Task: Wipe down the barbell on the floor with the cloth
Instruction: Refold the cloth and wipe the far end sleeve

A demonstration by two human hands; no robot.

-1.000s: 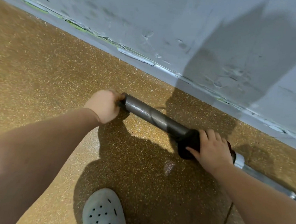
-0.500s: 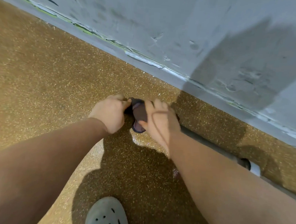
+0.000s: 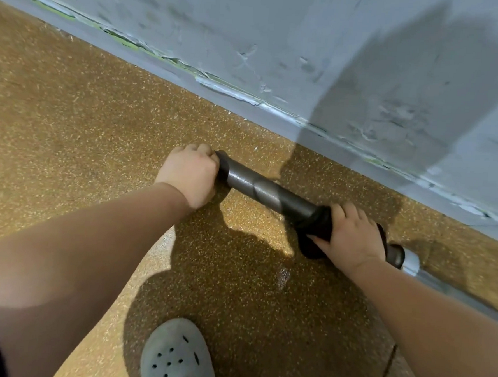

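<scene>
The barbell lies on the speckled floor along the wall; its thick dark grey sleeve (image 3: pixel 268 191) runs from centre to lower right. My left hand (image 3: pixel 190 173) grips the sleeve's free end. My right hand (image 3: pixel 352 238) holds a dark cloth (image 3: pixel 315 227) wrapped round the sleeve near its inner end, fingers curled over the top. Past my right hand come the dark collar (image 3: pixel 396 255) and the thinner silver shaft (image 3: pixel 440 283), which runs off under my right forearm.
A scuffed grey wall (image 3: pixel 308 60) with peeling paint at its base stands close behind the bar. The brown speckled floor (image 3: pixel 71 119) spreads to the left. My foot in a grey perforated clog (image 3: pixel 176 358) is planted just in front of the sleeve.
Half a second ago my right hand and the cloth were at the sleeve's free end beside my left hand. They have slid right along the sleeve to its inner end.
</scene>
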